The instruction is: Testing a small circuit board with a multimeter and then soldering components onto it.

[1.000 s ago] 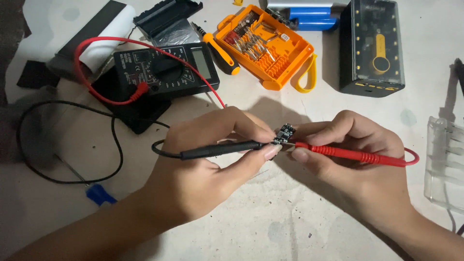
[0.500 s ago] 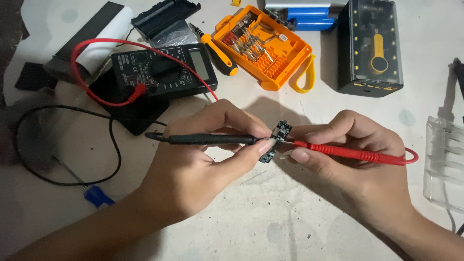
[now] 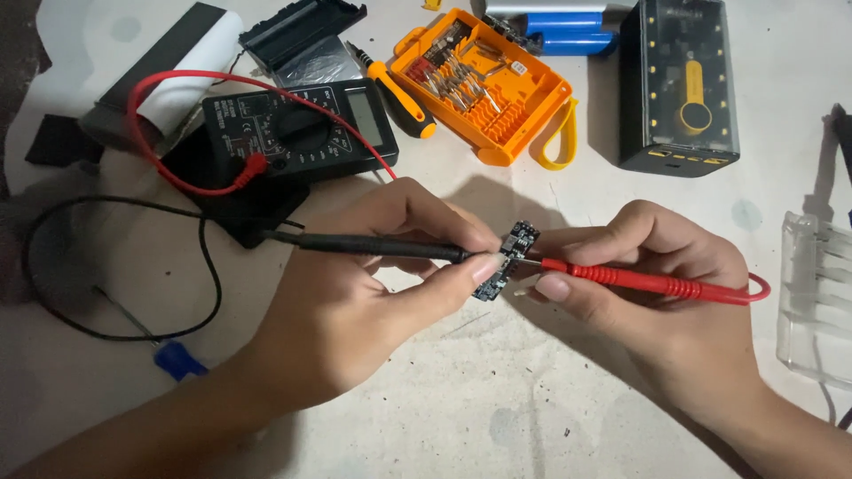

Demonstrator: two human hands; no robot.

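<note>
My left hand (image 3: 364, 293) grips a black test probe (image 3: 373, 247) and also pinches a small dark circuit board (image 3: 506, 262) between thumb and fingers. My right hand (image 3: 657, 293) holds a red test probe (image 3: 648, 282), its metal tip touching the board from the right. Both probe tips meet at the board, held just above the white table at the centre. Behind my left hand lies a black multimeter (image 3: 297, 133), with the red lead (image 3: 177, 89) looping out of it and the black lead (image 3: 106, 266) curling at the left.
An orange screwdriver-bit case (image 3: 488, 89) and an orange-handled screwdriver (image 3: 395, 89) lie at the back. Blue battery cells (image 3: 564, 31) and a dark transparent box (image 3: 679, 84) sit at the back right. A clear plastic holder (image 3: 816, 297) is at the right edge. A small blue piece (image 3: 180, 359) lies left.
The black probe has shifted from pointing slightly upward to lying nearly level in my left hand. Both hands stay at the board, barely moved.
</note>
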